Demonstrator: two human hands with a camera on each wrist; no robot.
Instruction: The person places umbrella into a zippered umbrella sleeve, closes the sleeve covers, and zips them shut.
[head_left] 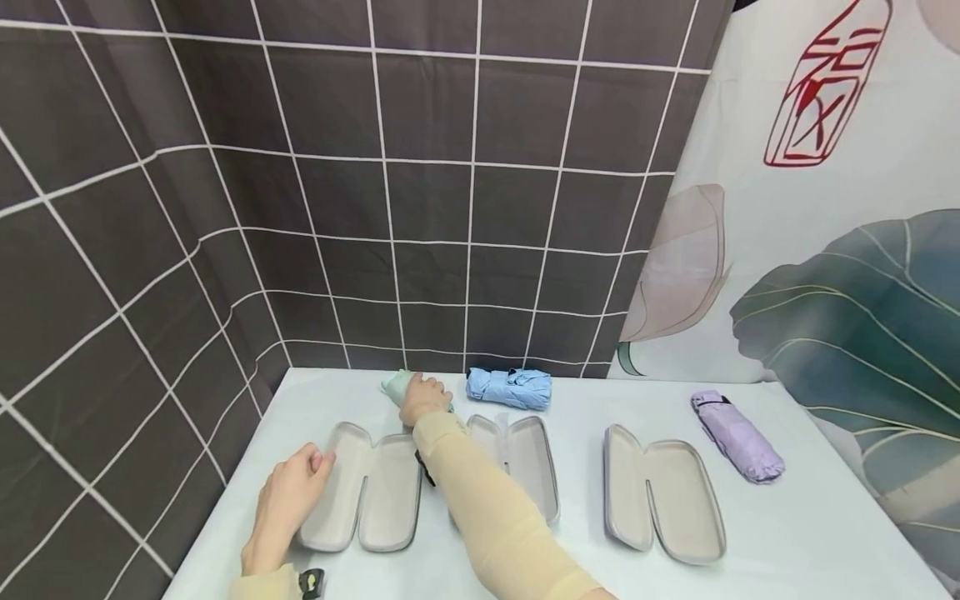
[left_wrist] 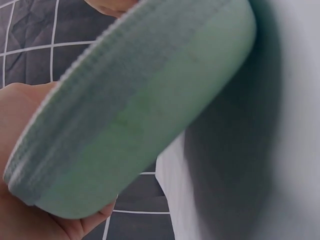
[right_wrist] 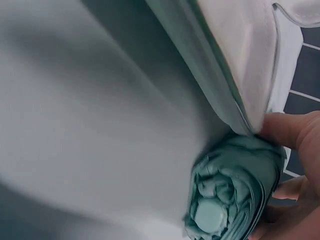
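Note:
My right hand grips a mint-green folded umbrella at the back of the table. Its rolled cloth and round pale end show in the right wrist view, with thumb and fingers around the far side. My left hand hovers beside the left edge of an open hard case, its fingers loosely bent. In the left wrist view the green zippered side of a case hides most of that hand's fingers; whether they touch it I cannot tell.
A second open case lies partly behind my right forearm, and a third open case is to its right. At the back lies a blue folded umbrella. A purple folded umbrella lies on the right. Dark gridded cloth hangs behind the table.

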